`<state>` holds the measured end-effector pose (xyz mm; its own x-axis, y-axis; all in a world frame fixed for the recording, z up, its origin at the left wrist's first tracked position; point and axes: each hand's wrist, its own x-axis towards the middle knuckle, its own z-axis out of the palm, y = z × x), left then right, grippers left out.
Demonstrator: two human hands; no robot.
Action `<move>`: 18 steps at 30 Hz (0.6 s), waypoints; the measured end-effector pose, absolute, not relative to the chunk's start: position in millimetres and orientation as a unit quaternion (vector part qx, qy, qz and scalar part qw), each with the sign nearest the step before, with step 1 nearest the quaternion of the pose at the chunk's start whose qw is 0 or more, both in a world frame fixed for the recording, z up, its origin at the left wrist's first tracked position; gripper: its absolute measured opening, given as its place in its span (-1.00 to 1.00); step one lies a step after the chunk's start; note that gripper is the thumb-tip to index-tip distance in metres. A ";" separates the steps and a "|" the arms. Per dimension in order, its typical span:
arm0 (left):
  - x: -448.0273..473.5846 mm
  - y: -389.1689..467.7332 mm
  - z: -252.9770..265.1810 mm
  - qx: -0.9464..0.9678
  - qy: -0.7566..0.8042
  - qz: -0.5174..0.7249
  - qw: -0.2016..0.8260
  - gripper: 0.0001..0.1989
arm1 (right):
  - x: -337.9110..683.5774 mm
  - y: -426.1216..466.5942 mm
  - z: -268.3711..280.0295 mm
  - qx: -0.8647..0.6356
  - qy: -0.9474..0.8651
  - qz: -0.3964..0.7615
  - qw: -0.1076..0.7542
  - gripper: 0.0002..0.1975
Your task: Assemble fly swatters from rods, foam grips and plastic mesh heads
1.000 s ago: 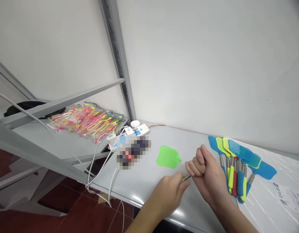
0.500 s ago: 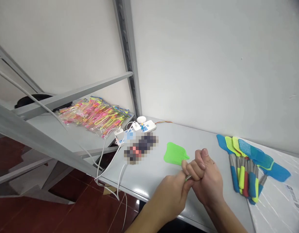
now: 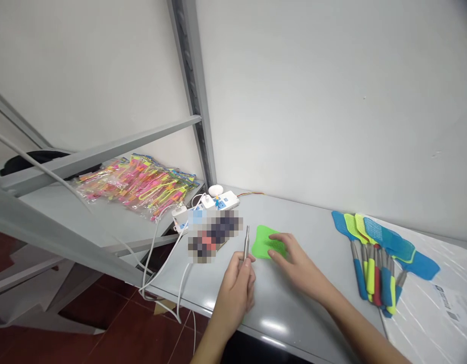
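Upright in my left hand [image 3: 237, 285] is a telescopic fly swatter handle, its silver metal rod [image 3: 247, 240] pointing up out of closed fingers. The grip end is mostly hidden by that hand. A bright green fly swatter head [image 3: 264, 242] lies flat on the grey table. Over its right side sits my right hand [image 3: 292, 260], thumb and fingers apart; I cannot tell whether the fingertips touch it. To the right lie several assembled fly swatters [image 3: 375, 273] in a pile, with blue and yellow heads and blue, yellow and red grips.
A white power strip [image 3: 227, 200] with plugs and cables stands at the back left, beside a blurred-out item [image 3: 216, 235]. Bagged pink and yellow items [image 3: 138, 184] lie on the shelf at left. White plastic sheeting [image 3: 415, 323] covers the table's right side.
My hands, together on the handle before, have parted. My left hand moved left with the rod now upright; my right hand let go, opened and moved over the green head.
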<state>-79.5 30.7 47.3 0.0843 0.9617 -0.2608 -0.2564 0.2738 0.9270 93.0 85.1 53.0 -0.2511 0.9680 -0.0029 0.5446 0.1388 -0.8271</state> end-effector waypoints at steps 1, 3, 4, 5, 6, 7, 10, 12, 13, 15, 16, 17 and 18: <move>-79.1 32.5 45.4 0.349 0.469 0.489 0.647 -0.68 | 97.5 91.0 46.7 -0.565 -0.728 0.301 0.246 -0.59; -77.0 35.6 42.0 0.331 0.447 0.501 0.663 -0.66 | 102.1 102.1 35.0 -0.601 -0.747 0.207 0.195 -0.54; -75.4 36.9 40.4 0.321 0.438 0.506 0.670 -0.66 | 102.6 106.8 30.3 -0.613 -0.745 0.185 0.184 -0.49; -73.6 37.9 38.9 0.306 0.429 0.516 0.675 -0.65 | 102.2 110.9 26.8 -0.621 -0.742 0.177 0.180 -0.44; -71.4 38.6 37.4 0.286 0.420 0.529 0.680 -0.65 | 101.5 114.2 24.4 -0.625 -0.739 0.176 0.179 -0.38; -68.9 39.2 36.1 0.260 0.410 0.543 0.685 -0.63 | 100.8 117.0 23.2 -0.629 -0.737 0.174 0.175 -0.31; -59.6 41.1 32.9 0.183 0.376 0.571 0.707 -0.59 | 101.4 123.7 24.7 -0.637 -0.732 0.181 0.158 -0.17; -52.7 42.6 31.1 0.158 0.356 0.570 0.724 -0.57 | 104.7 127.5 27.8 -0.639 -0.729 0.193 0.149 -0.21; -49.4 43.5 30.1 0.151 0.349 0.566 0.732 -0.56 | 107.0 129.2 29.3 -0.640 -0.727 0.201 0.148 -0.25; -43.3 45.4 27.5 0.139 0.340 0.552 0.748 -0.54 | 112.2 132.1 31.8 -0.643 -0.717 0.223 0.150 -0.32; -40.6 46.3 25.7 0.132 0.336 0.543 0.758 -0.53 | 115.0 132.9 32.8 -0.646 -0.710 0.237 0.152 -0.35; -38.0 47.1 23.7 0.126 0.332 0.531 0.769 -0.52 | 117.6 133.1 33.9 -0.648 -0.701 0.252 0.155 -0.38; -35.7 47.7 21.4 0.121 0.329 0.520 0.779 -0.52 | 120.3 132.4 35.2 -0.650 -0.692 0.270 0.159 -0.42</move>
<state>-35.7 47.7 21.4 0.2437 0.8894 -0.3867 -0.7309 0.4305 0.5296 120.3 132.4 35.2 -0.1041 0.9859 -0.1309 0.8145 0.0090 -0.5801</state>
